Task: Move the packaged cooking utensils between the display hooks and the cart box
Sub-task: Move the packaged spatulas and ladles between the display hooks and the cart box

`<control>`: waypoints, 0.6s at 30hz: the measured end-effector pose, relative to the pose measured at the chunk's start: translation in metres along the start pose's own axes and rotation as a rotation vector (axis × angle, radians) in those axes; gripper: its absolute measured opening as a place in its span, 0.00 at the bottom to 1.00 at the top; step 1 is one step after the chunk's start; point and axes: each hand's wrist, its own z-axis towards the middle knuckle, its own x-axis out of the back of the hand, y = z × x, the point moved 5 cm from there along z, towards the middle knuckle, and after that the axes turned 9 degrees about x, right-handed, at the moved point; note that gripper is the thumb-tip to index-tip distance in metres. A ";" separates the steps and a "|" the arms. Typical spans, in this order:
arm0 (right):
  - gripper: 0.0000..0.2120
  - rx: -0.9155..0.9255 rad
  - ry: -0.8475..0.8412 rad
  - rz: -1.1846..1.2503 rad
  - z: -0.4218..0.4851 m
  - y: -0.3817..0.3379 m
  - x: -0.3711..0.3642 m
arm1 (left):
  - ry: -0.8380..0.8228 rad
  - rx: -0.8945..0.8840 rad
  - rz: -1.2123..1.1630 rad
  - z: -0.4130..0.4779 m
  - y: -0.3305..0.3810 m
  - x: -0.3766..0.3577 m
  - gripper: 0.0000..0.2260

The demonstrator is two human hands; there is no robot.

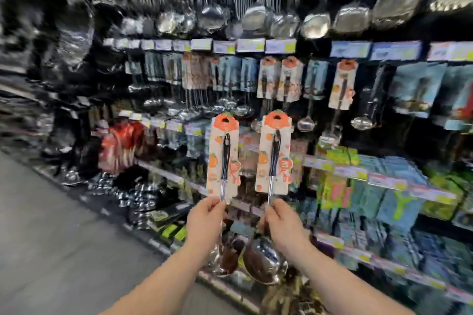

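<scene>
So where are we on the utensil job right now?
Done: matching orange-topped packages hang above. In hand: the left hand pinches the first ladle package by its metal shaft and the right hand pinches the second ladle package, both upright below them. Left: both need placing. The cart box is out of view, so what remains there is unknown.

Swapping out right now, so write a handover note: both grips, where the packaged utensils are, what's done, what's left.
Left-hand grip: pinches one packaged ladle by its metal shaft, orange card upright.
Right-hand grip: pinches a second packaged ladle the same way.
Both are held side by side in front of the display. Matching packs hang on the hooks above.
The cart box is not in view.
Done: two ladles in hand. The blurred frame doesn't show which way they are going.
Left: probably hang both on a hook, or put them in the box.
</scene>
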 end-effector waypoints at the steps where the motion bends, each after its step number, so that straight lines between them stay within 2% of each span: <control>1: 0.14 0.014 -0.021 0.007 0.007 -0.010 -0.017 | 0.019 0.009 -0.008 0.011 -0.002 0.017 0.12; 4: 0.12 0.032 -0.105 0.012 0.031 -0.030 -0.060 | 0.094 0.031 -0.052 0.039 -0.006 0.055 0.06; 11: 0.12 0.069 -0.188 0.010 0.109 -0.046 -0.138 | 0.179 0.041 -0.077 0.111 -0.016 0.106 0.11; 18: 0.12 0.159 -0.247 0.017 0.229 -0.064 -0.209 | 0.255 0.009 -0.072 0.234 0.006 0.134 0.06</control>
